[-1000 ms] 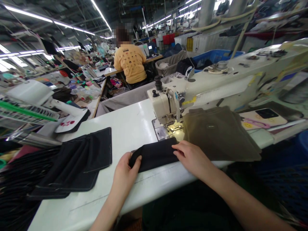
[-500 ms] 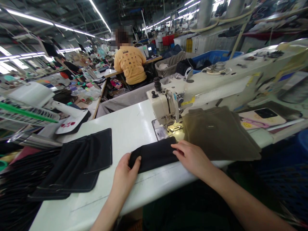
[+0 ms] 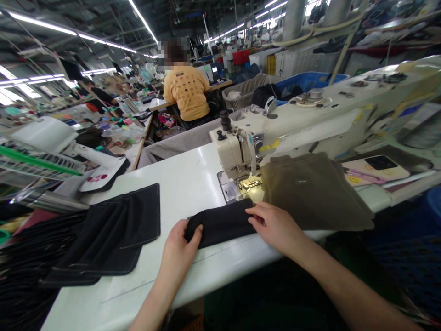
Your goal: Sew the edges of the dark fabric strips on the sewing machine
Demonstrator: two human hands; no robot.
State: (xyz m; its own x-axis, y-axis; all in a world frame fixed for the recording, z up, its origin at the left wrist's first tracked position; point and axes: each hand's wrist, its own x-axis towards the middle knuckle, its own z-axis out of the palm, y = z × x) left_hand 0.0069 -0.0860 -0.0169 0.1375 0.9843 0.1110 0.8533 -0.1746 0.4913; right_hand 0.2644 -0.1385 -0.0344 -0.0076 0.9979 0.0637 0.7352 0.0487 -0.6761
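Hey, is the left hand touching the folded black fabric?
Touching. The head view shows the left hand against the end of the folded black fabric, its thumb pressed on the cloth.

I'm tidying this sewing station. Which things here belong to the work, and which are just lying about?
In use: left hand, right hand, folded black fabric, sewing machine, olive-brown cloth.

Lying about: stack of black stitched panels, white printed piece, pale printed mat.

No readable text, tiny dark label on olive fabric
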